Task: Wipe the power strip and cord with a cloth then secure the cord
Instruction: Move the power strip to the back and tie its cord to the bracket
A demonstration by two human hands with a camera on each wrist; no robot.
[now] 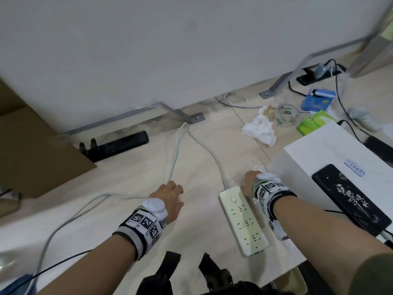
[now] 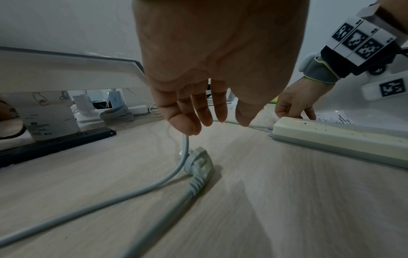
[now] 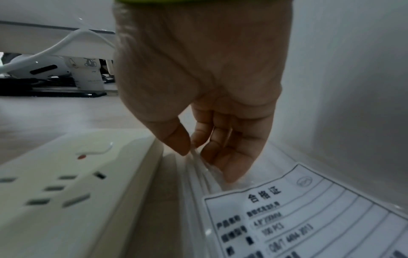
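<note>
Here, both hands reach down to a wooden floor beside a cream power strip [image 1: 243, 220].

The left hand [image 2: 212, 69] hangs with loose, straight fingers over the grey cord [image 2: 141, 190], fingertips at it, the plug [image 2: 198, 164] lying just below. The right hand [image 3: 198, 87] pinches a clear plastic bag [image 3: 198, 167] between thumb and fingers, just beside the strip. The bag's white label [image 3: 298, 218] reads "合格证" and "100 PCS". A crumpled white cloth [image 1: 259, 128] lies well apart, near the wall.

Left hand [image 1: 170, 198] hangs palm down, fingers loosely extended; right hand [image 1: 252, 180] pinches thumb against fingertips.
</note>
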